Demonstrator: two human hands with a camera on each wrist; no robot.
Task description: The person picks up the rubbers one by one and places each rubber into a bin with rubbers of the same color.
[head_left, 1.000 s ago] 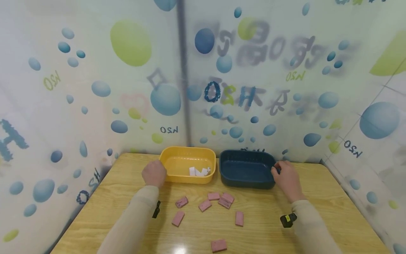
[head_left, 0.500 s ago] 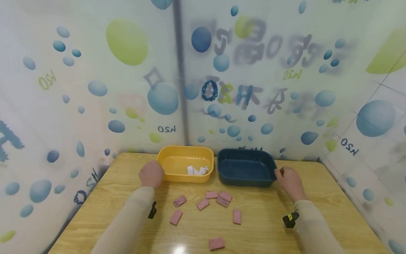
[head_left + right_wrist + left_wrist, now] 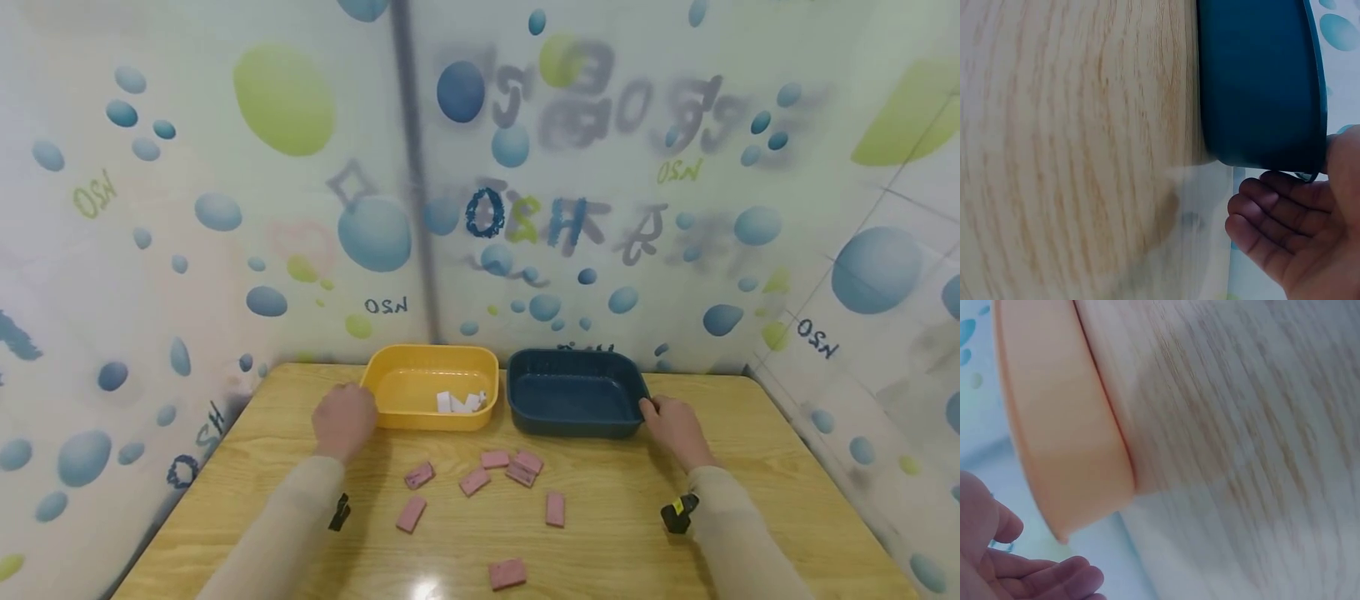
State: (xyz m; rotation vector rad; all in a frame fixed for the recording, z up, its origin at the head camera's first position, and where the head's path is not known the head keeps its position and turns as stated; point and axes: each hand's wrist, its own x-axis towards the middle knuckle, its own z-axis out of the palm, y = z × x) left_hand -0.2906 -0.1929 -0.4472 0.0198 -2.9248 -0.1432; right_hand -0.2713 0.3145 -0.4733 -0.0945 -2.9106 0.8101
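Note:
A yellow plastic bin [image 3: 431, 421] stands at the back of the table with several small white pieces [image 3: 459, 402] in it. My left hand [image 3: 345, 421] is beside its left end; in the left wrist view, the thumb and loosely bent fingers [image 3: 1072, 575] show a gap to the bin's corner. Right of it stands a dark blue bin [image 3: 577, 423] with nothing inside. My right hand [image 3: 677, 429] holds this bin's right end, thumb over the rim and bent fingers [image 3: 1272, 206] below it, as the right wrist view shows.
Several pink rectangular blocks [image 3: 410, 514] lie scattered on the wooden table [image 3: 615, 533] in front of the bins, two of them overlapping. A patterned wall sheet [image 3: 525, 275] rises right behind the bins.
The head view has shifted slightly, moving the scene left. My left hand has drawn a little away from the yellow bin. My right hand's thumb and fingers have resettled at the blue rim.

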